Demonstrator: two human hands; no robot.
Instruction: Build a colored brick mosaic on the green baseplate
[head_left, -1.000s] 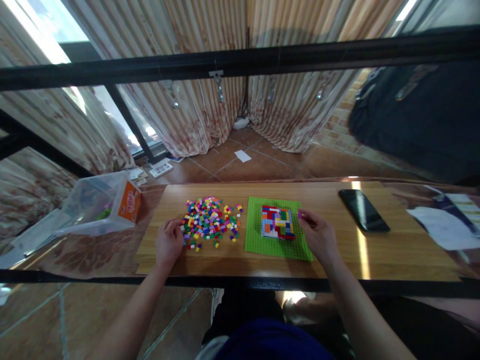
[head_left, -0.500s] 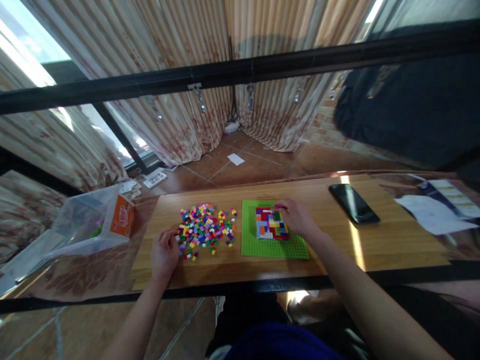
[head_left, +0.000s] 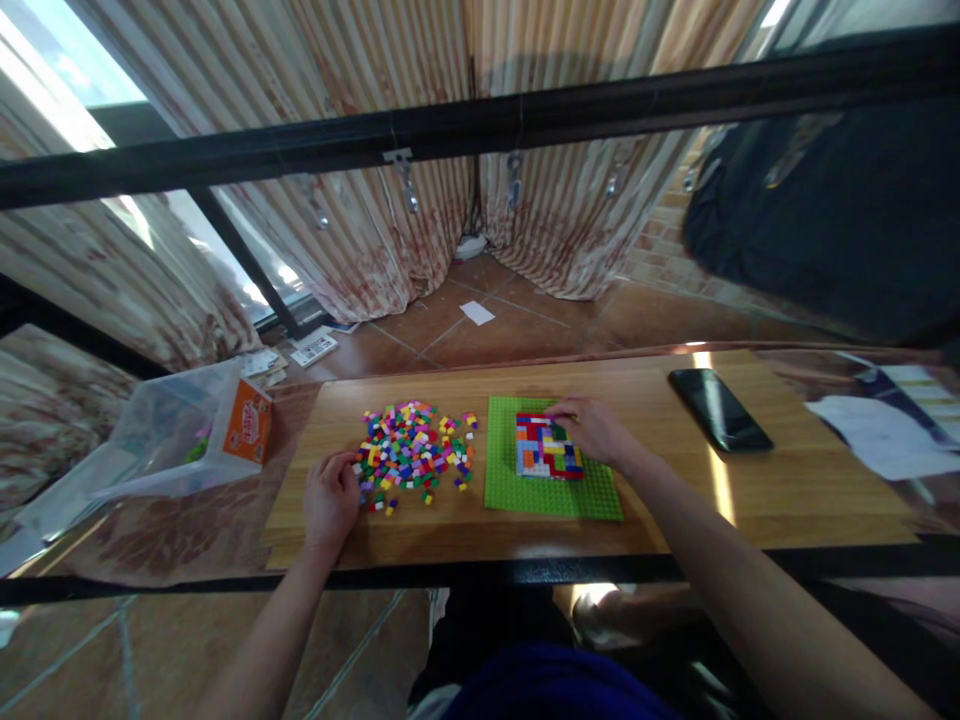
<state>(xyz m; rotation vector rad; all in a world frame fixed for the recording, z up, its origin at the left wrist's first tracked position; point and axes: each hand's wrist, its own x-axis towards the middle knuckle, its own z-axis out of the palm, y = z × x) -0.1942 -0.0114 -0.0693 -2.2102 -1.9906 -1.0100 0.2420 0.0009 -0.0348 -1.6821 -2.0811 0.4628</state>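
Note:
A block of multicoloured toy bricks [head_left: 546,455] is built up on a green studded baseplate [head_left: 510,492]. My right hand [head_left: 589,428] reaches over its far right corner, thumb and fingers pinched together on a small brick at the top edge; the fingers largely cover that piece. To the left lies a loose heap of small coloured bricks [head_left: 411,448]. At the heap's left edge my left hand [head_left: 332,495] rests on the wood, fingers curled and fingertips against the outermost bricks. Whatever those fingers hold, if anything, is hidden.
A black phone [head_left: 720,410] lies on the wooden tabletop [head_left: 450,540] at right, near white papers [head_left: 881,430]. At left stands a clear plastic bin [head_left: 172,440] with an orange label. A dark metal rail [head_left: 465,130] crosses beyond the table, before curtains [head_left: 405,230].
My right fingers have come down onto the build's top edge, covering the pink brick that showed at their tips. My left hand has stayed beside the heap. The view has shifted slightly.

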